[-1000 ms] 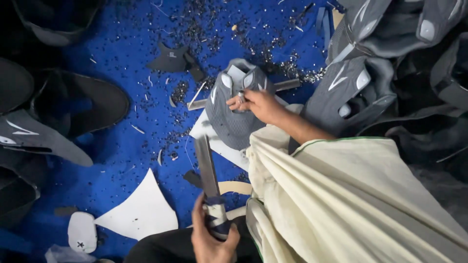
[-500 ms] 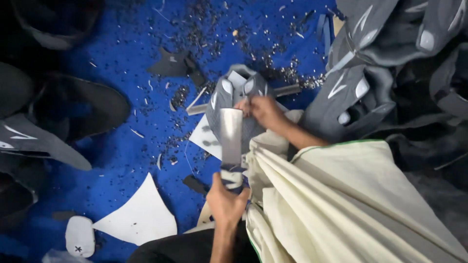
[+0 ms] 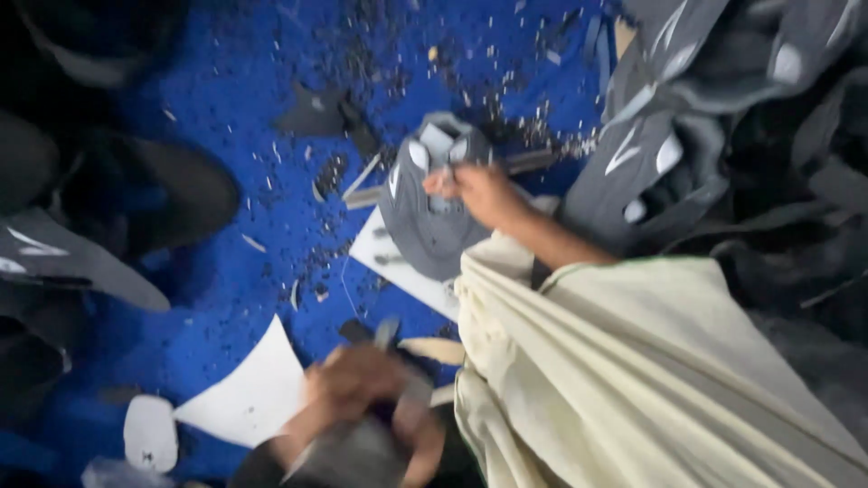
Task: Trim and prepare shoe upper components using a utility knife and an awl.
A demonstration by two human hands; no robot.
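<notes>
Grey fabric shoe upper (image 3: 432,217), soft and light, lies on the blue surface (image 3: 226,289); the right hand (image 3: 477,192) pinches its tongue end, while the blurred left hand (image 3: 357,384) clenches a dark-handled tool (image 3: 387,333).

the grey shoe upper (image 3: 429,226) looks like matt fabric with paler smooth patches. the blue floor cover (image 3: 226,136) is matt and littered with small rough scraps. the cream sleeve (image 3: 651,370) is soft, creased cloth.
</notes>
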